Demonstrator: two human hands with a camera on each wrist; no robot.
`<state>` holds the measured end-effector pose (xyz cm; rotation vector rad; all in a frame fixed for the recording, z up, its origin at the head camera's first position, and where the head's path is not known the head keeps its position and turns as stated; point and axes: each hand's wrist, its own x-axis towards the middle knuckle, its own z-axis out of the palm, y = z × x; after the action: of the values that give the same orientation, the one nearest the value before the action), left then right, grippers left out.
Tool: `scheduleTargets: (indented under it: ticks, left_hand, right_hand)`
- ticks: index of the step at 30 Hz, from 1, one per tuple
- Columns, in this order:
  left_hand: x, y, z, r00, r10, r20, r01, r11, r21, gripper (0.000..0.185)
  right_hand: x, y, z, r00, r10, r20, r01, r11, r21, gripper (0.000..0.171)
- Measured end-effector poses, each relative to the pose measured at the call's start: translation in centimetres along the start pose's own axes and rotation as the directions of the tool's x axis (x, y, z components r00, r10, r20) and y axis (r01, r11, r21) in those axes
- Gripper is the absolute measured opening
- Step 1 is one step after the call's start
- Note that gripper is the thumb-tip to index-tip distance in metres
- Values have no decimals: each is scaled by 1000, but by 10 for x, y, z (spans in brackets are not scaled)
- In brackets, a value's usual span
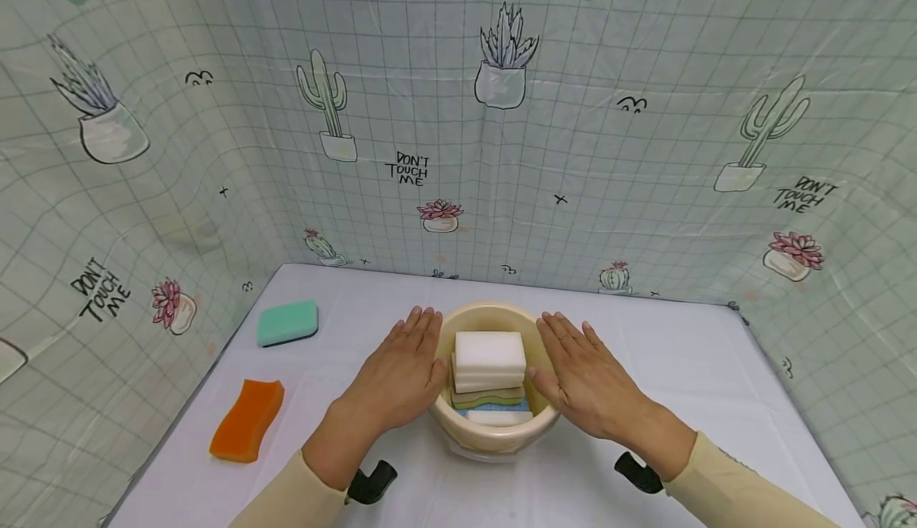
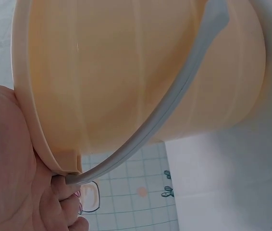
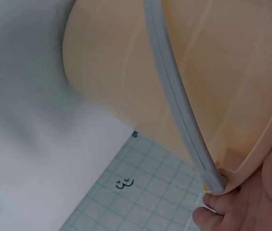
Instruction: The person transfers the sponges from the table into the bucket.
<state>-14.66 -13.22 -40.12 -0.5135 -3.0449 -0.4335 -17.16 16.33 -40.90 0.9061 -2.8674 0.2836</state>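
Note:
A cream plastic bucket [image 1: 494, 436] stands upright on the white table, with a hand at either side of its rim. Straight fingers of my left hand [image 1: 401, 375] lie along the left rim, its thumb over the edge. My right hand [image 1: 593, 383] mirrors it on the right side, fingers extended. Inside the bucket, white sponge blocks [image 1: 490, 350] are stacked on a yellow-green sponge [image 1: 487, 397]. Below that show something blue and another white block [image 1: 500, 417]. In the left wrist view the grey handle [image 2: 160, 110] hangs down the bucket's outside, beside my fingertips.
To the left on the table lie a teal sponge [image 1: 288, 322] with a dark underside and a wavy orange sponge [image 1: 247, 422]. A grid-patterned curtain [image 1: 458, 122] with plant drawings surrounds the table's back and sides. Black straps sit at both wrists.

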Motion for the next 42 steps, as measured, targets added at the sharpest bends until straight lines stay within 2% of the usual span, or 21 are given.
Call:
scheduleTargets:
  ticks: [11, 17, 22, 30, 38, 42]
  left_hand:
    - [0, -2, 0, 1000, 6, 7, -6, 1000, 8, 65]
    - [-3, -5, -2, 1000, -18, 21, 18, 1000, -2, 67]
    - [-13, -14, -7, 998, -61, 0, 61, 998, -7, 69]
    - [-43, -54, -16, 989, -121, -84, 130, 986, 106, 68]
    - [-92, -111, -18, 976, -171, -134, 191, 969, 154, 65]
    - [-117, -138, -13, 964, -212, -160, 243, 948, 205, 68]
  right_hand:
    - [0, -2, -1, 1000, 15, 17, -15, 1000, 14, 75]
    - [0, -3, -2, 1000, 17, 17, -17, 1000, 21, 75]
    - [-1, -2, -2, 1000, 17, 14, -18, 999, 28, 74]
    - [-1, -2, -1, 1000, 8, 5, -8, 1000, 20, 74]
    - [-1, -2, -1, 1000, 7, 0, -7, 1000, 27, 74]
    - [-1, -2, -1, 1000, 6, -1, -6, 1000, 28, 75]
